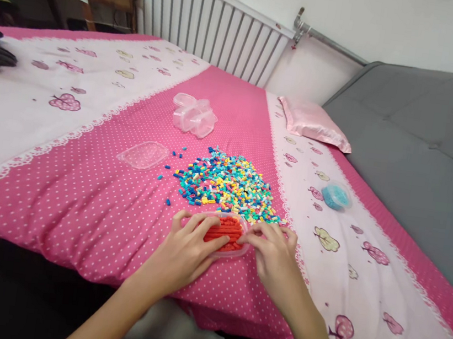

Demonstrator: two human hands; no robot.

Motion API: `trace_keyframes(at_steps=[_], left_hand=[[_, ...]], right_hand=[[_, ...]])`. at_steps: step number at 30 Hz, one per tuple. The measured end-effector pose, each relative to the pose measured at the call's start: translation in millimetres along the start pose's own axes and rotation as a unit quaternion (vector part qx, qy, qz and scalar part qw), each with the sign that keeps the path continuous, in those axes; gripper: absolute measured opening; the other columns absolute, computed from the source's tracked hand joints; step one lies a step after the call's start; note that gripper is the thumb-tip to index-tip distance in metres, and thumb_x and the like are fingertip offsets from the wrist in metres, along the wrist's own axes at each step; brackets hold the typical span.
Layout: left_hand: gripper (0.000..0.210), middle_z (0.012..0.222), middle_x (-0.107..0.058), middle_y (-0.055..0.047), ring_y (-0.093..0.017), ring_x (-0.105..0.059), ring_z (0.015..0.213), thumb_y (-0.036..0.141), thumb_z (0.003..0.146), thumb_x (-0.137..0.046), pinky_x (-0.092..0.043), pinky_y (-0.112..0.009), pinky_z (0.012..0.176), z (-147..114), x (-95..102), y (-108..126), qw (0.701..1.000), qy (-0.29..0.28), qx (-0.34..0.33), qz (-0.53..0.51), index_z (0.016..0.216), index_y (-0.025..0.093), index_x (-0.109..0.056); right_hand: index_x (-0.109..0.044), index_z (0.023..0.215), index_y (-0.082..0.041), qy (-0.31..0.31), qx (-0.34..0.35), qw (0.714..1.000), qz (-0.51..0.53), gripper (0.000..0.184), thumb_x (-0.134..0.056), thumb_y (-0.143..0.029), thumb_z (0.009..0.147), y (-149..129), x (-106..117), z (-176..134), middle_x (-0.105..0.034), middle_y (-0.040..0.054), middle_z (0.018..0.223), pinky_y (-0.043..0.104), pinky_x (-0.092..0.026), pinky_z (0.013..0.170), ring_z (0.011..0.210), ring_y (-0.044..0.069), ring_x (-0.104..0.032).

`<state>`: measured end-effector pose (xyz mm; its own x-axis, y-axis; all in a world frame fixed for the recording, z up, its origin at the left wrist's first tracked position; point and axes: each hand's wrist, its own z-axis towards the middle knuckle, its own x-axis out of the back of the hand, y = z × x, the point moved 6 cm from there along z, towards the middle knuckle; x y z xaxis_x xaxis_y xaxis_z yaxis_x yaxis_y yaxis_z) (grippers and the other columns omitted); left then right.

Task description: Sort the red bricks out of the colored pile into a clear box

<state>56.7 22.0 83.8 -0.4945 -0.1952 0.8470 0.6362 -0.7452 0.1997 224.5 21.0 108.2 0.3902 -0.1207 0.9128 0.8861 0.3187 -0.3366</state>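
Observation:
A small clear plastic container (236, 253) sits near the bed's front edge. It holds red pieces (229, 229), several of them lined up in long rows. My left hand (189, 245) is closed around the container's left side, its fingers reaching over the rim onto the red pieces. At the right rim, my right hand (276, 254) has thumb and forefinger pinched together by the red pieces; whatever is between the fingertips is hidden. Just beyond the container spreads a heap of small toy building bricks (228, 183) in blue, teal, yellow, white and pink.
Behind the heap lie empty clear containers (194, 115) and a clear lid (145, 155). A clear container of light-blue pieces (335, 196) stands to the right. A pink pillow (313, 124) rests by the grey headboard (417, 144). Pink bedding (98, 219) has wrinkles in front.

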Motion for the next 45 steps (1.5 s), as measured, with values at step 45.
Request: trace_keyframes(at_steps=[45], left_hand=[[0.025,0.134,-0.059,-0.010,-0.031,-0.052,0.119,0.023,0.092,-0.062,-0.023,-0.051,0.102,-1.4,-6.3,-0.6,1.000,0.009,0.002,0.006,0.116,0.027,-0.069]], right_hand=[[-0.071,0.081,-0.022,0.041,0.038,0.997,-0.059,0.034,-0.051,0.006,0.084,-4.5,-4.2,3.9,-0.070,0.0032,0.100,0.046,-0.026,0.095,0.099,0.024,-0.059]])
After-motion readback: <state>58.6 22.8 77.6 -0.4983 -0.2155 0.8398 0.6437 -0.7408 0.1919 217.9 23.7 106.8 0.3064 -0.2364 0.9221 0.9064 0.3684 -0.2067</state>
